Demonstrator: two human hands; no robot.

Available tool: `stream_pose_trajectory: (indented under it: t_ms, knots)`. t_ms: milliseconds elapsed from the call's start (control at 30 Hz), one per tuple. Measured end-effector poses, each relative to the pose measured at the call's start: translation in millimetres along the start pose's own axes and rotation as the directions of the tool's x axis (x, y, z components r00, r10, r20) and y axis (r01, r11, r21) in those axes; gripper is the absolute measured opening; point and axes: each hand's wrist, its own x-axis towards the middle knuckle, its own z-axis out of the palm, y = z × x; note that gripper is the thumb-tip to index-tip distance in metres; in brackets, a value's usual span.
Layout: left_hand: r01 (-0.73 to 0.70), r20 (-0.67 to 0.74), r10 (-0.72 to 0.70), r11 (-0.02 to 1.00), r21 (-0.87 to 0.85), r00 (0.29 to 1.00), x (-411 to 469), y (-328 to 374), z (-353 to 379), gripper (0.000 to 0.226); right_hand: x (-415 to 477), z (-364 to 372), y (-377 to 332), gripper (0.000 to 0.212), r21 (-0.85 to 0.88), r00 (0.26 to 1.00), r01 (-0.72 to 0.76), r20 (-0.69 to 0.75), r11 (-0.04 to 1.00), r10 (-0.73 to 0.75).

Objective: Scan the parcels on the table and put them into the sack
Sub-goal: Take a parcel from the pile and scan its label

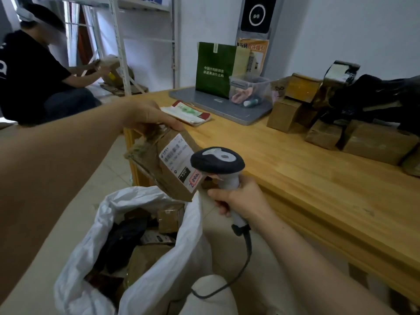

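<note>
My left hand (150, 117) grips the top end of a brown cardboard parcel (156, 164) and holds it tilted above the open white sack (141, 253). A white shipping label (179, 160) faces up on the parcel. My right hand (236, 196) is wrapped round the handle of a corded barcode scanner (218, 162), whose dark head sits right beside the label. Several boxes and dark bags lie inside the sack. More brown parcels (341, 119) are piled on the wooden table (284, 155) at the right.
A green paper bag (214, 67), a clear plastic tub (250, 89) and a grey laptop (227, 108) stand at the table's far end, with a flat packet (186, 112) nearby. Black bags (386, 98) top the parcel pile. A person in black (34, 76) sits by shelving at far left.
</note>
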Motion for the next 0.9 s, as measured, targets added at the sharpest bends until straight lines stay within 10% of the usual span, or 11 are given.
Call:
stream_pose_trajectory:
  t_ms: [200, 400, 633, 900]
  knots:
    - [0.135, -0.004, -0.135, 0.991, 0.014, 0.991, 11.7, -97.2, 25.8, 0.074, 43.8, 41.8, 57.2, 0.005, 0.093, 0.96, -0.279, -0.001, 0.956, 0.28]
    - [0.213, -0.104, -0.214, 0.977, -0.025, 0.971, 40.6, -192.5, 83.5, 0.105, 97.9, 73.9, 104.5, 0.031, 0.008, 0.877, -0.479, 0.046, 0.878, 0.478]
    - [0.029, -0.123, -0.007, 0.983, 0.179, 0.992, 71.9, -248.6, 135.2, 0.082, 147.6, 100.3, 134.0, 0.03, -0.115, 0.767, -0.621, 0.114, 0.775, 0.631]
    - [-0.006, -0.154, 0.101, 0.855, 0.518, 0.983, 125.1, -241.5, 175.9, 0.063, 176.2, 101.3, 143.6, 0.025, 0.122, 0.832, -0.547, -0.028, 0.828, 0.554]
